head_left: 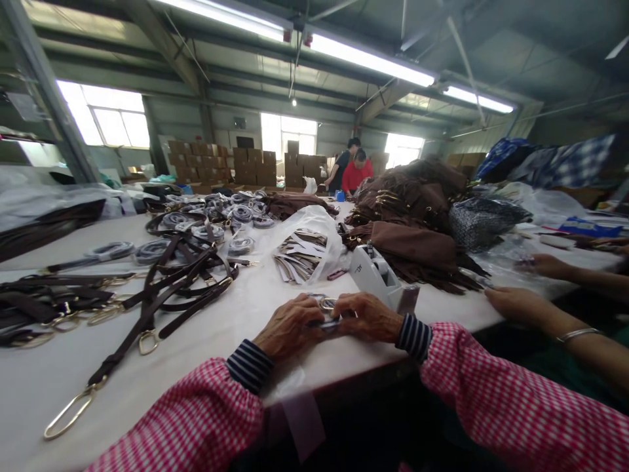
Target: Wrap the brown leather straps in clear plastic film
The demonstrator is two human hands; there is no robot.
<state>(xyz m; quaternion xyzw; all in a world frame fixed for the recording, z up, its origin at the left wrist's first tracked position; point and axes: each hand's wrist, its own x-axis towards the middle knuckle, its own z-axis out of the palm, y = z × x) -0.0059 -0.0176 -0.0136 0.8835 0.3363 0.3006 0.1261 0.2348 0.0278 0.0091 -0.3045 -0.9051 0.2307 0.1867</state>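
Close to the table's front edge, my left hand [291, 326] and my right hand [369, 316] are closed on one coiled strap [324, 322] from either side. It looks grey and wrapped in clear film, with a gold metal ring [327, 303] on top; my fingers cover much of it. Just behind my right hand stands a white tape dispenser [374, 278]. Beyond my hands lies a clear plastic bag [330, 226] of flat brown and white strips [302, 254]. Dark brown straps [170, 282] with gold clasps spread out left of my left hand.
Several coiled grey straps [242, 214] lie farther back on the white table [196, 387]. A high heap of brown bags [403, 239] fills the right side. A co-worker's arms [535, 314] reach in from the right. Two people stand at the far end, before stacked cartons [254, 167].
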